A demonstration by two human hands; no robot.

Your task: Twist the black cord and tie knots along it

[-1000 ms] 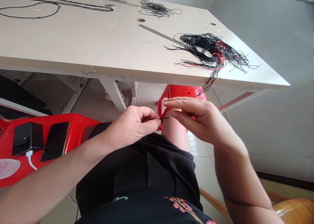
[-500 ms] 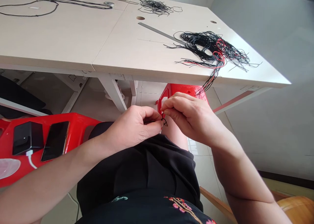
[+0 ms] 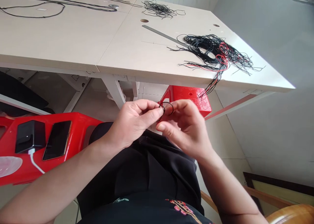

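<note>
Over my lap, a thin black cord (image 3: pixel 173 108) is pinched between the thumb and fingers of my left hand (image 3: pixel 137 121). Part of the cord curves out in a small loop towards my right hand (image 3: pixel 187 129). That hand is beside the loop with its thumb and fingers apart and the fingers curled behind it. Whether the right fingers touch the cord I cannot make out. The rest of the cord is hidden in the left fingers.
A pale table (image 3: pixel 137 65) spans ahead, bearing a black-and-red cord bundle (image 3: pixel 208 50), a steel ruler (image 3: pixel 162 34), a smaller cord tangle (image 3: pixel 160 9) and long cords (image 3: pixel 85 6). A red stool (image 3: pixel 83 126) at left holds a phone (image 3: pixel 57 139) and a black box (image 3: pixel 30 135). Another red stool (image 3: pixel 191 96) is under the table.
My right hand has gone from a pinch at the cord to fingers spread apart, turned palm inward. A wider cord loop now shows between the hands. The left hand keeps its pinch.
</note>
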